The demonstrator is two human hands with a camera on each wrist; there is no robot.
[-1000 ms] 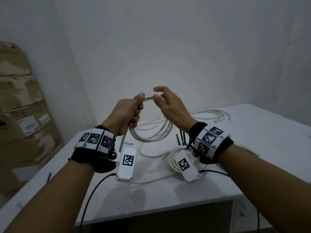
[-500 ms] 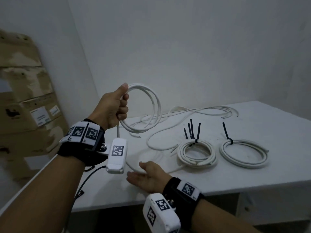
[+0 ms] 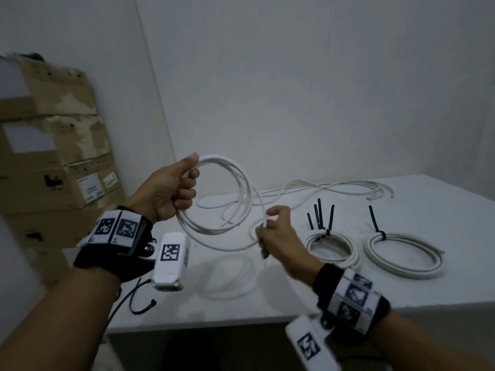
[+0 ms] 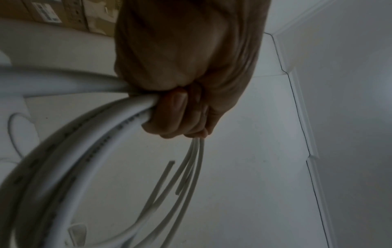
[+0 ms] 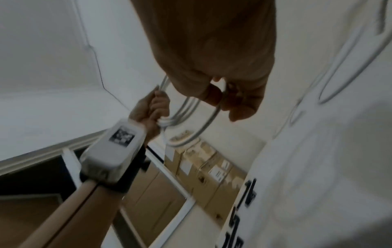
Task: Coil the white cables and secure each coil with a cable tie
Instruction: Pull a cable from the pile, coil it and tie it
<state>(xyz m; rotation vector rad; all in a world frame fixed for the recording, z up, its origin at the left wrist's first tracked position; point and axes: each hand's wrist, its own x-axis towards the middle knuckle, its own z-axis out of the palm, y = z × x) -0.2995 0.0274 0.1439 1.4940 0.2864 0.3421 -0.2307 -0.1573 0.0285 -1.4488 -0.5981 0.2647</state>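
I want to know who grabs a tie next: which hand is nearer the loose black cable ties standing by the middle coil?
Right. The right hand pinches the cable just left of the black cable ties; the left hand grips the coil farther left, raised.

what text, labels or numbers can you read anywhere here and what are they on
No text here can be read.
White paper labels on the brown cardboard boxes: printed lines, too small and blurred to read.
Dark print along the white cable coil that the left hand grips: blurred, unreadable.
Square black-and-white marker tags on the black wristbands and white wrist camera housings: patterns only, no words.
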